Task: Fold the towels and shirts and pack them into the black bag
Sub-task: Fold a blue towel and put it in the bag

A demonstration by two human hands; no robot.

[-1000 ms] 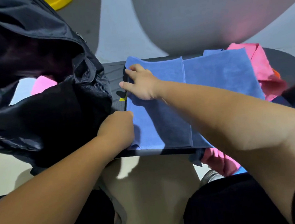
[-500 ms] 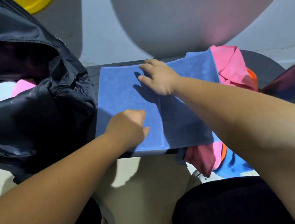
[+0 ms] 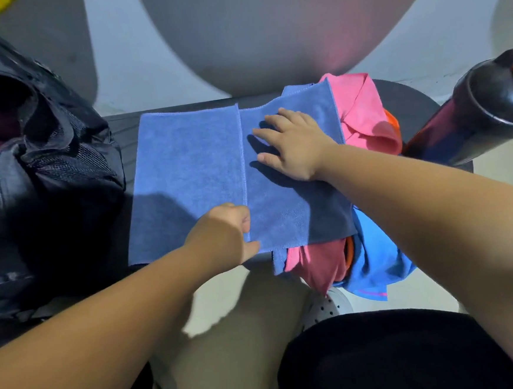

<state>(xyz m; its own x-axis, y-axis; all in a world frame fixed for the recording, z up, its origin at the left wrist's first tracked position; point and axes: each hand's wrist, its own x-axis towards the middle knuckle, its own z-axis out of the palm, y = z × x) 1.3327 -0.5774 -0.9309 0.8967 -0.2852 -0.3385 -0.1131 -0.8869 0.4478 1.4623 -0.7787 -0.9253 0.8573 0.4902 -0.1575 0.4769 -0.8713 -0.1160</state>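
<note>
Hands have slid right across the blue towel [image 3: 185,169] on the counter [image 3: 120,123], beside the black bag [image 3: 49,186].
Left hand [image 3: 224,232] pinches the near hem; right hand [image 3: 296,146] lies flat, fingers released. Best to smooth outward, keeping the edges aligned.

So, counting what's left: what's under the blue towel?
A pink garment, an orange piece and a brighter blue garment stick out under the blue towel's right side; anything else beneath is covered.
</note>
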